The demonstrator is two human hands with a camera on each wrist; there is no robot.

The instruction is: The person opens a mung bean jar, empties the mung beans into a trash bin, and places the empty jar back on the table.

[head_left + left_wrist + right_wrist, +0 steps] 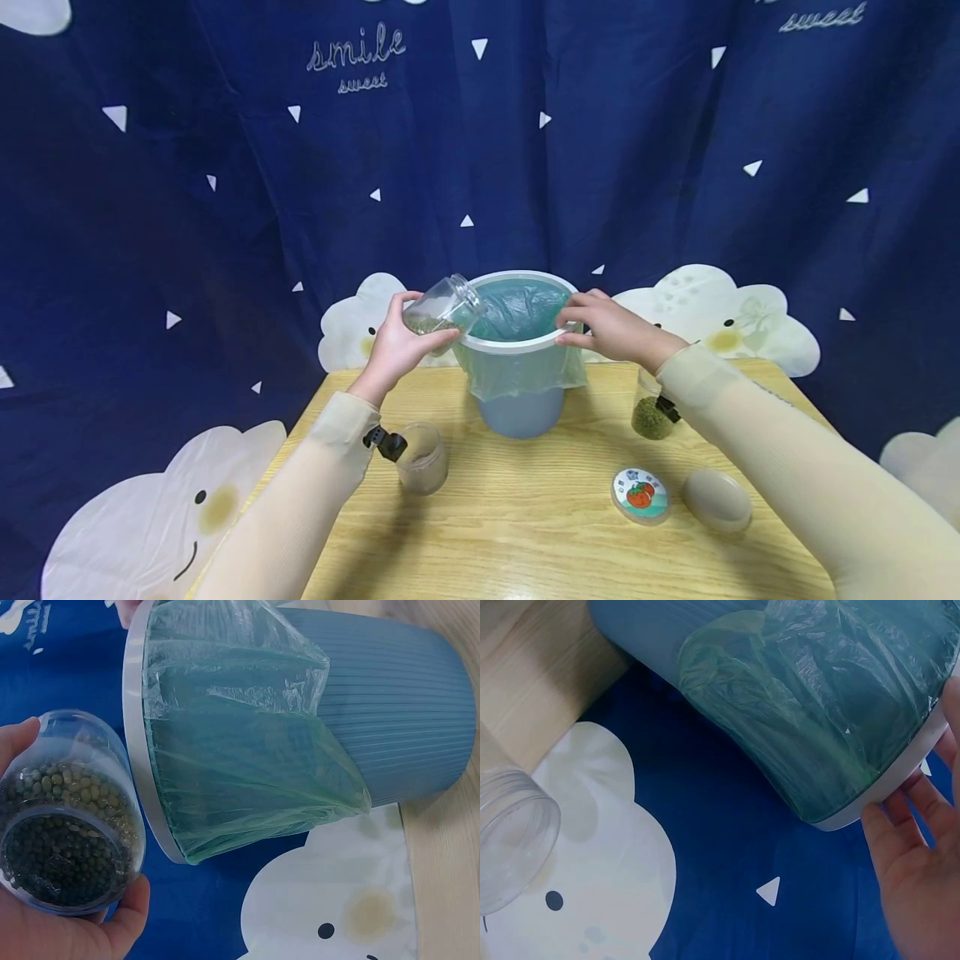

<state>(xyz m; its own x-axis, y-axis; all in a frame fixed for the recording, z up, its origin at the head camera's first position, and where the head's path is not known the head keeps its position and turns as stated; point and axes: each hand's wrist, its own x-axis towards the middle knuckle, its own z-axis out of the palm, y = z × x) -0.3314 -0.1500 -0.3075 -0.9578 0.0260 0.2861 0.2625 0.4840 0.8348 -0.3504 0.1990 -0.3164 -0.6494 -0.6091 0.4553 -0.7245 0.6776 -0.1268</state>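
Observation:
My left hand [397,346] grips a clear plastic jar [442,308], tilted so that its open mouth overlaps the left rim of the trash bin [522,414]. Small green beans that look like mung beans [71,855] lie towards the jar's bottom. The blue ribbed bin stands upright with a white rim ring, and a thin green bag [232,750] lines it and hangs over the outside. On the opposite side my right hand [611,329] holds the rim between thumb and fingers; fingertips [881,825] show at the white ring in the right wrist view.
A second clear jar [422,458] stands on the wooden table [517,533] at left. Under my right forearm is a jar of green grains [651,419]. A lid with a tomato picture [640,494] and a plain beige lid [717,500] lie at front right. A blue curtain hangs behind.

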